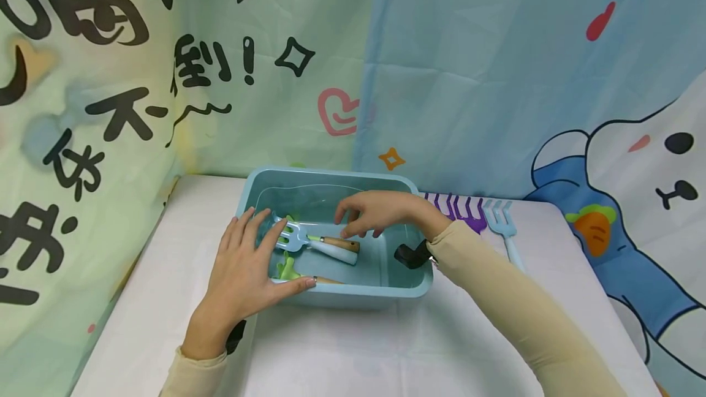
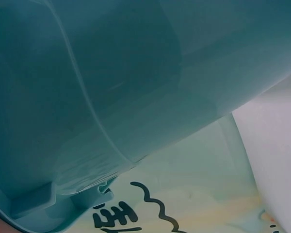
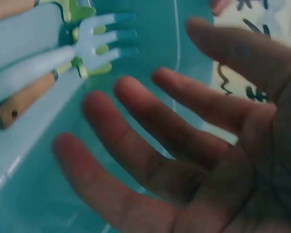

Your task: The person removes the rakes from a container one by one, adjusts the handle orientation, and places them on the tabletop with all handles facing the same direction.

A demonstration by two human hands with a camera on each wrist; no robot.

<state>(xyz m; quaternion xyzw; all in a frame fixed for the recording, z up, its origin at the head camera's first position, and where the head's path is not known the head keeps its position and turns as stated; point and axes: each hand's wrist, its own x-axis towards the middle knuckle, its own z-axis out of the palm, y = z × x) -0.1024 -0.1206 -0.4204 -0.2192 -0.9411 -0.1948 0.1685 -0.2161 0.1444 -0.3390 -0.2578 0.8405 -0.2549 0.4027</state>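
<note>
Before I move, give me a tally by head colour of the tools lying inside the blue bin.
Light blue fork: 1
Green-headed tools with wooden handles: 2
Total in the bin: 3

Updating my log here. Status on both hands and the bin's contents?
Left hand spread at left end of bin. Right hand empty, over bin. Blue fork inside, overlapping wooden-handled green tool.
</note>
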